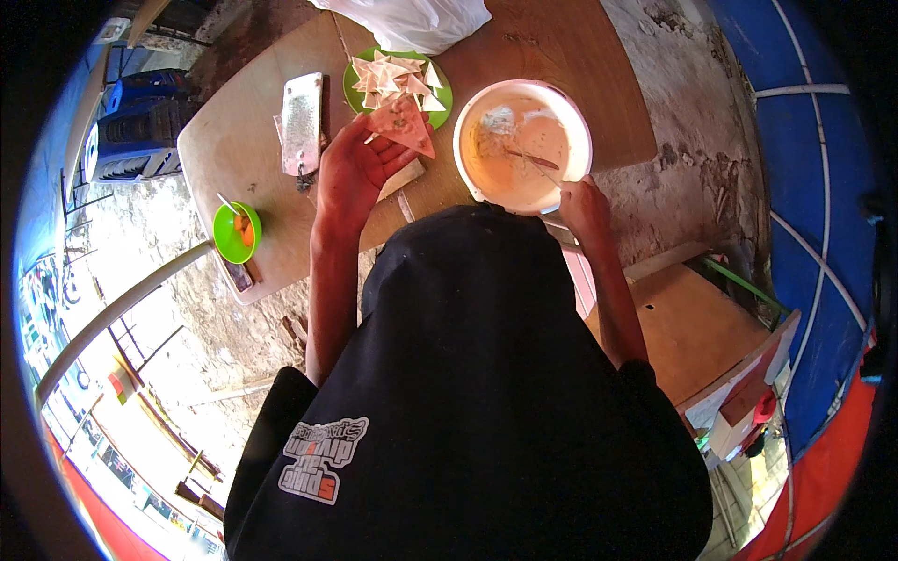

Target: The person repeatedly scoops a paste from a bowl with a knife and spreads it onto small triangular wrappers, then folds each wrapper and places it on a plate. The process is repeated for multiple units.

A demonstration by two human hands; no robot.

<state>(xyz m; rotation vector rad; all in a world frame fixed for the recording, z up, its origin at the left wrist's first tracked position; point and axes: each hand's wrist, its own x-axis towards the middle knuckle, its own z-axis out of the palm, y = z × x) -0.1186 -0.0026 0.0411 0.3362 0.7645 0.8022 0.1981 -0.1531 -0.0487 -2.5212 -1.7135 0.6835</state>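
Observation:
My left hand (355, 175) is palm up above the table, with a flat pinkish triangular piece (402, 127) lying across its fingers. Small darker bits show on the piece's surface. Just beyond, a green plate (351, 93) holds several pale triangular pieces (388, 77) in a heap. To the right stands a round whitish basin (459, 150) with a pale orange, wet mixture (505, 182) in it. My right hand (586, 210) is closed at the basin's near right rim around a thin-handled utensil (549, 175). The utensil's far end reaches into the basin; whether it is a spoon or a knife I cannot tell.
Left of the plate lies a pale rectangular slab (301, 122). A green bowl (224, 238) with orange contents and a spoon sits near the table's left edge, beside a dark flat object (238, 275). A white plastic bag (421, 23) is at the back. Blue chairs (140, 136) stand farther left.

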